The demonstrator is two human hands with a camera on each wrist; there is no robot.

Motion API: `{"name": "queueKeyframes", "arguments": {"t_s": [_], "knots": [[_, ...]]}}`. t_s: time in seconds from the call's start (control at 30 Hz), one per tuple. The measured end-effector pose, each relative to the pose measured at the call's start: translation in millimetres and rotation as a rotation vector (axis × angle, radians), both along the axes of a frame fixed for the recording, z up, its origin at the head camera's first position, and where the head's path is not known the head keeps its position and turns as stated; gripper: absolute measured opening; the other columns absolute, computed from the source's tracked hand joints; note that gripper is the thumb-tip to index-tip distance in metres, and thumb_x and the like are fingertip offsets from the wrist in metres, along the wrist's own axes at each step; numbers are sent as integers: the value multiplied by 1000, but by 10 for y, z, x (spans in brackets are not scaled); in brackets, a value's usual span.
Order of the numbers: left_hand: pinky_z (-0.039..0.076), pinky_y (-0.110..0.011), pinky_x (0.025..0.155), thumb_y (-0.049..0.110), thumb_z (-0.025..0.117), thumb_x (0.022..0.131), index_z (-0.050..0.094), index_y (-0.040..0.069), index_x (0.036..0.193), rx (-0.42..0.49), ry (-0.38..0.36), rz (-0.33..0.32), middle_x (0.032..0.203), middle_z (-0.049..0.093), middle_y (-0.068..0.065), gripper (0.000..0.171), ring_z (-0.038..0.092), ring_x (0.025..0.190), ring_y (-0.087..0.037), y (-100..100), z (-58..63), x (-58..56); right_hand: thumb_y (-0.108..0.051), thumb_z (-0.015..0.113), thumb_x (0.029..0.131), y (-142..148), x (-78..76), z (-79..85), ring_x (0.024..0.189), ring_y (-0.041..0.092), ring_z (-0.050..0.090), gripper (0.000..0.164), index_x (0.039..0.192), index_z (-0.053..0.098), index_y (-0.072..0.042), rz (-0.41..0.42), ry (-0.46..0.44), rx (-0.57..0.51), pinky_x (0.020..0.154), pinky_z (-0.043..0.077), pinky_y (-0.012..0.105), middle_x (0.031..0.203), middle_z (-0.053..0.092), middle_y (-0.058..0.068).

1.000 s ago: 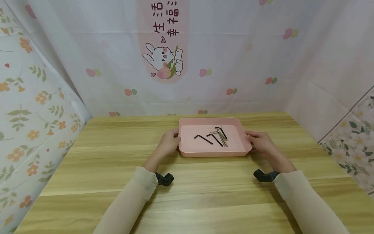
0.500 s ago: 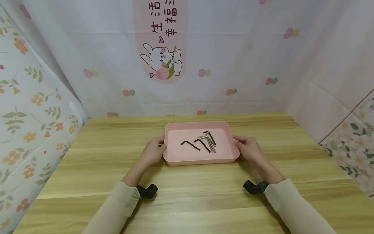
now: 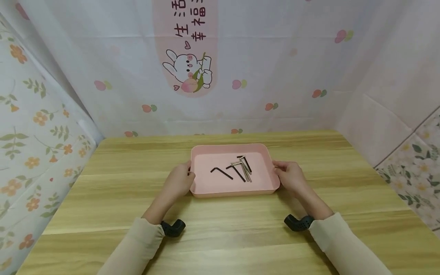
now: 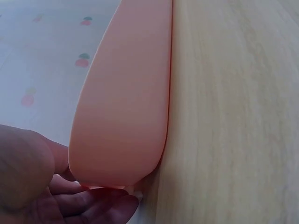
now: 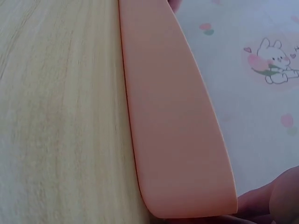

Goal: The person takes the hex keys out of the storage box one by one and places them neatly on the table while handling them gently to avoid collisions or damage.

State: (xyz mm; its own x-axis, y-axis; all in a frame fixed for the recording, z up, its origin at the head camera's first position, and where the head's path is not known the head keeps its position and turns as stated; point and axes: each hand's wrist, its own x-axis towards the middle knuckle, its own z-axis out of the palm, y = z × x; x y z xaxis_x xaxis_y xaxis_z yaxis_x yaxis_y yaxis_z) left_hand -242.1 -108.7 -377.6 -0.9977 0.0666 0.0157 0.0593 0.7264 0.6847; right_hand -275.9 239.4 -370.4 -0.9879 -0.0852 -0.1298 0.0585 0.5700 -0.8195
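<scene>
A shallow pink tray (image 3: 206,183) sits on the wooden table, with several L-shaped hex keys inside. One black hex key (image 3: 223,173) lies apart at the left; the other black and silver hex keys (image 3: 244,170) overlap in a loose pile right of the middle. My left hand (image 3: 178,178) grips the tray's left end, thumb at the rim and fingers against the outer wall. At the opposite end my right hand (image 3: 290,176) holds the tray the same way. Both wrist views show the pink side wall (image 4: 126,102) low over the wood, with fingertips at its corner.
The wooden table (image 3: 233,236) spreads around the tray. Behind it hangs a white cloth (image 3: 275,68) printed with fruit and a rabbit. Floral cloths (image 3: 41,152) flank both sides. Each wrist wears a black device (image 3: 173,228).
Both hands have brought the tray left and nearer to the body. Over the last half second it shifted only slightly. The hex keys keep their arrangement inside.
</scene>
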Motion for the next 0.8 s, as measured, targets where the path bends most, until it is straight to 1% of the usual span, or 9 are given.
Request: {"name": "queueKeyframes", "arguments": {"t_s": [0.1, 0.2, 0.23, 0.33, 0.43, 0.57, 0.63, 0.73, 0.8], "knots": [[34, -25, 49, 3, 44, 95, 61, -3, 130, 9, 3, 14, 103, 68, -20, 39, 38, 51, -14, 19, -2, -12, -8, 43, 106, 13, 10, -4, 114, 29, 66, 43, 146, 47, 7, -9, 0, -2, 73, 56, 19, 137, 59, 31], [40, -25, 55, 3, 45, 96, 66, -1, 118, 10, 13, 37, 105, 70, -20, 31, 50, 61, -16, 13, -5, -16, -8, 44, 105, 7, 17, -13, 116, 32, 66, 43, 145, 49, 7, -10, 14, -2, 81, 59, 23, 136, 60, 31], [41, -25, 56, 4, 45, 96, 67, 0, 119, 16, 18, 42, 107, 71, -20, 31, 53, 64, -17, 11, -11, -23, -7, 45, 105, 8, 20, -15, 118, 33, 66, 42, 145, 50, 7, -12, 23, 0, 82, 59, 24, 136, 60, 31], [45, -25, 60, 6, 46, 97, 64, 0, 132, 42, 31, 46, 115, 72, -21, 39, 60, 74, -20, 19, -34, -45, -7, 47, 105, 20, 42, -35, 118, 32, 65, 42, 144, 51, 6, -35, 39, 14, 82, 58, 23, 136, 60, 30], [49, -26, 63, 6, 46, 96, 54, -3, 142, 61, 7, 20, 121, 70, -24, 47, 65, 85, -23, 12, -77, -38, -7, 48, 104, 32, 100, -71, 112, 28, 66, 41, 143, 53, 6, -56, 27, 33, 76, 56, 20, 136, 61, 29], [53, -31, 76, 5, 47, 94, 47, -3, 148, 71, -13, 13, 127, 67, -26, 54, 68, 105, -29, -49, -106, -35, -7, 49, 104, 4, 124, -59, 103, 25, 68, 41, 142, 53, 6, -46, 30, 26, 69, 53, 18, 133, 63, 29], [52, -33, 81, 7, 47, 95, 45, -2, 150, 104, -27, 12, 130, 66, -26, 56, 67, 111, -32, -92, -118, -50, -7, 48, 104, -21, 108, -32, 101, 26, 68, 41, 142, 53, 7, -37, 44, 16, 68, 52, 18, 132, 63, 30], [54, -37, 89, 16, 47, 101, 42, 1, 152, 193, -62, 1, 138, 61, -25, 53, 64, 121, -35, -148, -152, -102, -7, 48, 103, -39, 76, 0, 100, 26, 68, 41, 142, 53, 7, -38, 58, 13, 69, 52, 18, 131, 64, 30], [55, -35, 91, 22, 47, 105, 41, 3, 153, 242, -90, -7, 141, 59, -24, 52, 64, 122, -34, -178, -187, -144, -6, 48, 104, -33, 72, 13, 102, 26, 68, 41, 142, 53, 7, -39, 54, 22, 70, 53, 19, 132, 63, 30]]}}
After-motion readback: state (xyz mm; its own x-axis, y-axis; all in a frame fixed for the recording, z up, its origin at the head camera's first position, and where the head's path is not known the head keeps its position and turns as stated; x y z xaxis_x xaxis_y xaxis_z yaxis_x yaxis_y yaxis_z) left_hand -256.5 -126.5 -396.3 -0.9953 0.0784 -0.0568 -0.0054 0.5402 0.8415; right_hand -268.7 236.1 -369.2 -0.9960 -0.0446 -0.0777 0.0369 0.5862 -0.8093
